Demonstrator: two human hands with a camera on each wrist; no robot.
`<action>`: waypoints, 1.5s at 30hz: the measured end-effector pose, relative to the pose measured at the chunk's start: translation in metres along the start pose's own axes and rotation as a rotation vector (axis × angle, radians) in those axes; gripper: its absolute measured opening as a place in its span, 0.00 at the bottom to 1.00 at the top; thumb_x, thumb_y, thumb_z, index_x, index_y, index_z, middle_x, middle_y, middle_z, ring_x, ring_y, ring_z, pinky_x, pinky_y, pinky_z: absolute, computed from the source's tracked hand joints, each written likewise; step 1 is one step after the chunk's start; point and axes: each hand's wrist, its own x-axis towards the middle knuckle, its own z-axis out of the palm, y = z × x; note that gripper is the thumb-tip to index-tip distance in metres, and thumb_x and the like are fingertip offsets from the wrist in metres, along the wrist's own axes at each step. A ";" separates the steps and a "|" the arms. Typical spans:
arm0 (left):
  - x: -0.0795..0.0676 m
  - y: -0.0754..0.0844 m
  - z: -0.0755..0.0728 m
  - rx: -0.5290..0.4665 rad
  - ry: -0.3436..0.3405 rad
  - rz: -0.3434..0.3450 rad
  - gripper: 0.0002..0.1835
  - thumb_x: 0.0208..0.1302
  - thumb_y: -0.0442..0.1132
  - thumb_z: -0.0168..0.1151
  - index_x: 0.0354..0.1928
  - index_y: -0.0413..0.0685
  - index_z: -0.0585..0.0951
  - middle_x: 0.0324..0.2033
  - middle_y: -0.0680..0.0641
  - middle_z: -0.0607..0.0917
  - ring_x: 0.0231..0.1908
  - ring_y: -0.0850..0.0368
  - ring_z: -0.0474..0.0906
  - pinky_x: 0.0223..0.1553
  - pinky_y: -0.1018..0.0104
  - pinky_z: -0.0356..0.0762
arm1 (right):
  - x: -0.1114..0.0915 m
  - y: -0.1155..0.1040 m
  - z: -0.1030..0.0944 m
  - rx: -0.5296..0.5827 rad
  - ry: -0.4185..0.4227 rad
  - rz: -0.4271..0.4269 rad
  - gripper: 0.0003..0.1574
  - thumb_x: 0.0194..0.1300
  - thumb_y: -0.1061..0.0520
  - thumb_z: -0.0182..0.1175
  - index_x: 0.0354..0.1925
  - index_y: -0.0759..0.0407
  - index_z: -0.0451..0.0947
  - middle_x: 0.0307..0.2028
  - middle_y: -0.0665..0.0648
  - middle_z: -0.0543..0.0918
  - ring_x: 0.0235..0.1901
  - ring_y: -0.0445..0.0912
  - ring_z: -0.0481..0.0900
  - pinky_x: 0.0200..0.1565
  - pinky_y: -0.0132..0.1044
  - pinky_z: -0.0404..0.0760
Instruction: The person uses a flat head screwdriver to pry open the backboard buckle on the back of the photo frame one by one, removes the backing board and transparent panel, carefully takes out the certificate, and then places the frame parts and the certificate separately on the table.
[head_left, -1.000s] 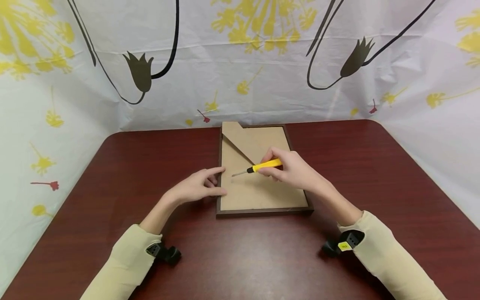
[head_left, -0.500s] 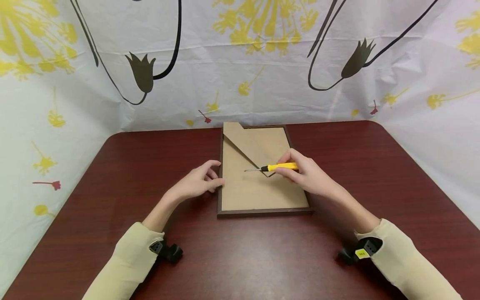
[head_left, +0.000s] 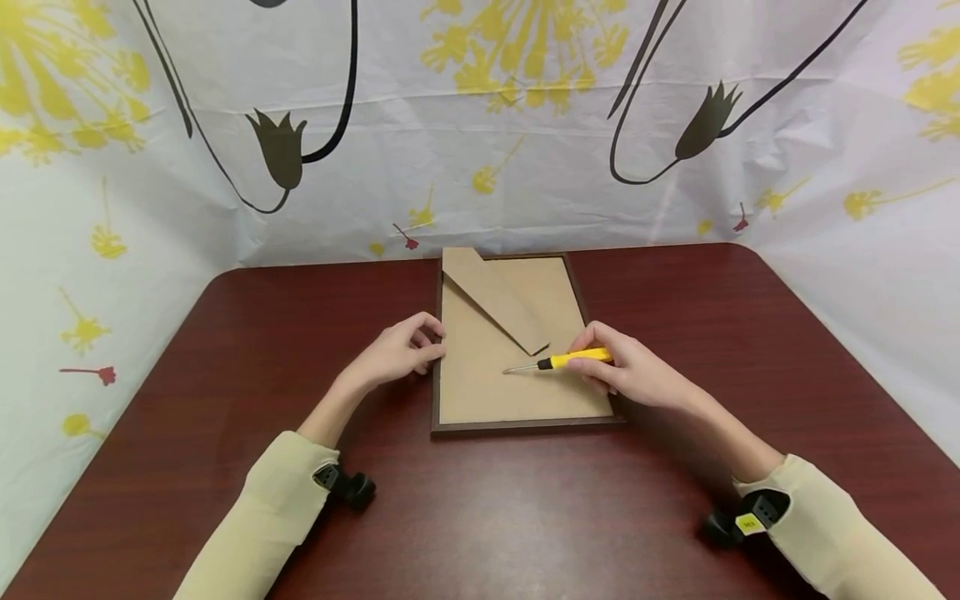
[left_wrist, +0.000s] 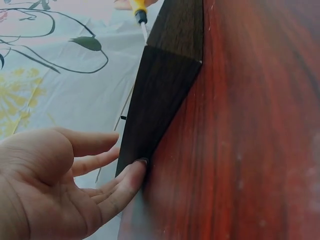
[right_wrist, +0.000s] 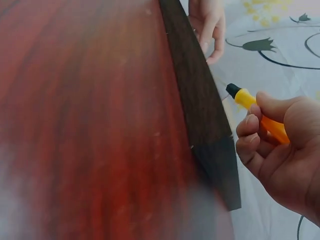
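Observation:
My right hand (head_left: 637, 371) pinches a yellow-handled screwdriver (head_left: 581, 357) between thumb and fingers. Its metal shaft points left, low over the tan backing board of a picture frame (head_left: 528, 426). In the right wrist view, the black collar of the screwdriver (right_wrist: 240, 94) stands out past the fingertips. My left hand (head_left: 396, 350) is at the left side of the frame, with loosely bent fingers. From the left wrist, a fingertip of that hand (left_wrist: 65, 185) touches the dark outer side of the frame (left_wrist: 150, 100). On the board lies a folded cardboard stand flap (head_left: 491, 296), slanting from upper left to centre.
The frame lies on a reddish-brown table (head_left: 480, 517) with rounded back corners. A white patterned sheet (head_left: 480, 158) hangs behind and along both sides. Black wrist cameras sit at the left cuff (head_left: 348, 487) and right cuff (head_left: 738, 523).
The right hand has moved right and toward me with the screwdriver, uncovering the flap's lower end. The left hand has slid a little up the frame's side, its fingers drawing closer together.

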 end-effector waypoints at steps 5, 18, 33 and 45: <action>0.008 -0.001 -0.001 0.019 -0.001 0.003 0.10 0.73 0.38 0.62 0.51 0.44 0.77 0.36 0.42 0.82 0.29 0.51 0.83 0.34 0.59 0.82 | -0.003 0.007 -0.001 0.053 -0.038 -0.001 0.10 0.73 0.56 0.62 0.44 0.56 0.70 0.19 0.57 0.75 0.18 0.56 0.73 0.21 0.37 0.73; 0.011 -0.002 0.000 -0.025 -0.017 -0.026 0.03 0.73 0.34 0.59 0.44 0.42 0.78 0.32 0.44 0.80 0.26 0.51 0.82 0.33 0.59 0.84 | -0.002 0.014 -0.008 0.086 -0.142 0.035 0.08 0.75 0.57 0.59 0.44 0.58 0.70 0.24 0.59 0.79 0.16 0.54 0.75 0.19 0.40 0.76; -0.018 0.009 0.013 -0.029 -0.055 -0.048 0.05 0.70 0.35 0.63 0.41 0.40 0.78 0.24 0.44 0.81 0.21 0.54 0.83 0.30 0.62 0.84 | 0.017 0.030 -0.033 -0.010 -0.183 0.033 0.09 0.75 0.58 0.59 0.42 0.63 0.72 0.26 0.58 0.79 0.21 0.52 0.76 0.28 0.38 0.77; -0.030 0.012 0.014 0.035 -0.027 -0.089 0.07 0.71 0.39 0.63 0.44 0.45 0.77 0.23 0.44 0.81 0.21 0.54 0.84 0.34 0.62 0.83 | 0.028 0.031 -0.036 -0.020 -0.151 0.067 0.10 0.75 0.56 0.60 0.41 0.63 0.72 0.28 0.60 0.80 0.23 0.52 0.79 0.30 0.37 0.78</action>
